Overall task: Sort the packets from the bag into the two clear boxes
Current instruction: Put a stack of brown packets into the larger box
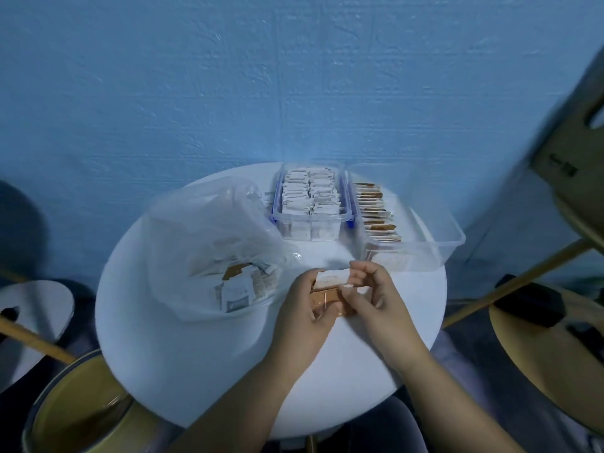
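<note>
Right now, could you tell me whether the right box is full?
Part full: the right box holds one row of brown packets along its left side; the rest is bare.

Hands (pixel 300 318) cover most of the held packets (pixel 330 278).

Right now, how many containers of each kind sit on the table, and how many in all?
Clear box with blue latches, white packets inside: 1
Plain clear box, brown-topped packets inside: 1
Plastic bag: 1
Total: 3
The packets themselves are too many and too blurred to count.
</note>
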A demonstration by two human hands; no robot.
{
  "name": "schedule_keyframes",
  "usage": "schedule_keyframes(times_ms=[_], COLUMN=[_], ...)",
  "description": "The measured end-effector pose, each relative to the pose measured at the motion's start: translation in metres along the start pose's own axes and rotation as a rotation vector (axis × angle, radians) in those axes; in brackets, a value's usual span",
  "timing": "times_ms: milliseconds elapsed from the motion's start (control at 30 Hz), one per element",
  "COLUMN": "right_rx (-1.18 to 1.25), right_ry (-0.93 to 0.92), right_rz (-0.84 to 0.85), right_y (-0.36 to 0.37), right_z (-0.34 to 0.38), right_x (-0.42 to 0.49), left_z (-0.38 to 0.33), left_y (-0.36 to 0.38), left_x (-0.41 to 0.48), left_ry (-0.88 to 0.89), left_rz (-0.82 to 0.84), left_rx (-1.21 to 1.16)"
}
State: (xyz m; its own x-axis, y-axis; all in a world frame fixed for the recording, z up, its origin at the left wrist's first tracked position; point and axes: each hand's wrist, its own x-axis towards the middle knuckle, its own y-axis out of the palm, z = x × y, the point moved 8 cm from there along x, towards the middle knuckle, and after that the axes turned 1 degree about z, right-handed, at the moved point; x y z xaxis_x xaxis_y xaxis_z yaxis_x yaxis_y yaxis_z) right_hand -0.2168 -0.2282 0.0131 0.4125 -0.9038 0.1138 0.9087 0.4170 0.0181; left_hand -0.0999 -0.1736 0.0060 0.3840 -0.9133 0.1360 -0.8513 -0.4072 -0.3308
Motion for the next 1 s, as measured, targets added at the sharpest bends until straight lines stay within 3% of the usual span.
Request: schedule_keyframes(times_ms=[433,567,700,767,900,1000], right_rx=[0.106,0.122,-0.125,-0.22,-0.023,-0.078], right_ry=[0.158,0.055,-0.14,-0.103,0.064,0.076], right_rz=[-0.178,-0.202,-0.066,-0.021,-0.083,0.094], right_y=[-0.005,-0.012,0.002,0.011,0.006,0.014], right_z=[-0.004,0.01,0.03,0.021,0.003,-0.003], right_x=[0.01,0.006,0.004,0.007,0.014,0.012], left_z=[-0.002,-0.002,-0.008,-0.009,-0.006,-0.005], left_y=[0.001,0.0,0.003,0.003,0.003,0.01], left_x=[-0.001,-0.003,-0.004,-0.003,-0.002,-0.003], left_ry=[0.053,0.06,0.142,0.165,0.158,0.159], left_rz=[-0.012,-0.012,-0.017,-0.029,-0.016,0.032], left_rx=[0.179,0.134,0.149,0.153,0.186,0.246])
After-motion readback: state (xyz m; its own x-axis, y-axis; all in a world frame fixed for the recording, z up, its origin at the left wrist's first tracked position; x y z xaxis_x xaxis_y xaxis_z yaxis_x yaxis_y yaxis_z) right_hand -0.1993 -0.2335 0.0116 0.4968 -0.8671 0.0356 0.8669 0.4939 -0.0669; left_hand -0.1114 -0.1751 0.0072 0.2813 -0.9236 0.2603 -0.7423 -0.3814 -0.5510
